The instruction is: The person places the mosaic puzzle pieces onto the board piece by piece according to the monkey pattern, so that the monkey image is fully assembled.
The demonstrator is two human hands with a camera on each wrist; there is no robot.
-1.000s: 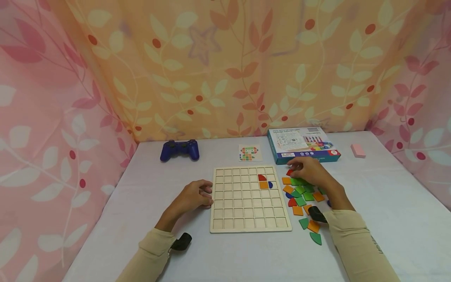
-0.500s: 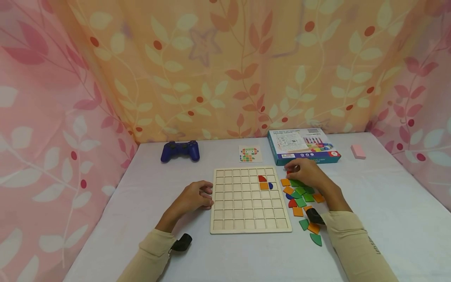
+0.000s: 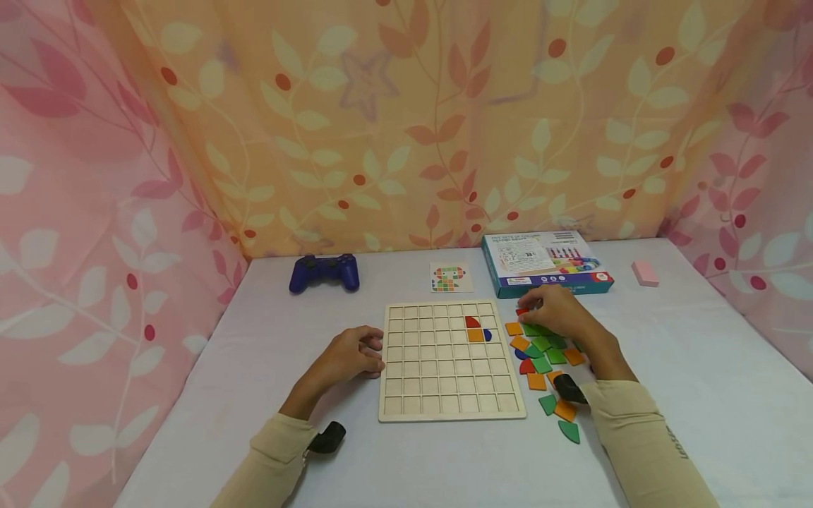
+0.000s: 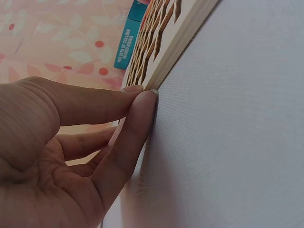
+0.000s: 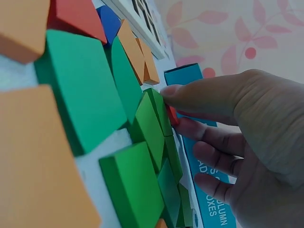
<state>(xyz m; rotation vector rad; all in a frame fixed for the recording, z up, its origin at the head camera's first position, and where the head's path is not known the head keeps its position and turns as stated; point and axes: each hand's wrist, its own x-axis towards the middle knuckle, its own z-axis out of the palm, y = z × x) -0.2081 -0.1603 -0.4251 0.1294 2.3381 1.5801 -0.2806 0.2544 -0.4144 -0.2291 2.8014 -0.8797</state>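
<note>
A pale wooden grid board lies on the white cloth, with a red quarter-circle tile, an orange square tile and a blue half-circle tile in its upper right cells. My left hand holds the board's left edge with thumb and fingertip, seen close up beside the wooden rim in the left wrist view. To the right of the board, my right hand pinches a red tile between thumb and index finger. Its shape is mostly hidden by the fingers.
Loose green, orange, red and blue tiles lie in a pile beneath and before the right hand. Behind stand a flat box, a pattern card and a blue game controller. A pink block sits at far right.
My right hand has shifted slightly left and back along the far end of the pile, fingers at the red tile. The left hand has stayed at the board's edge.
</note>
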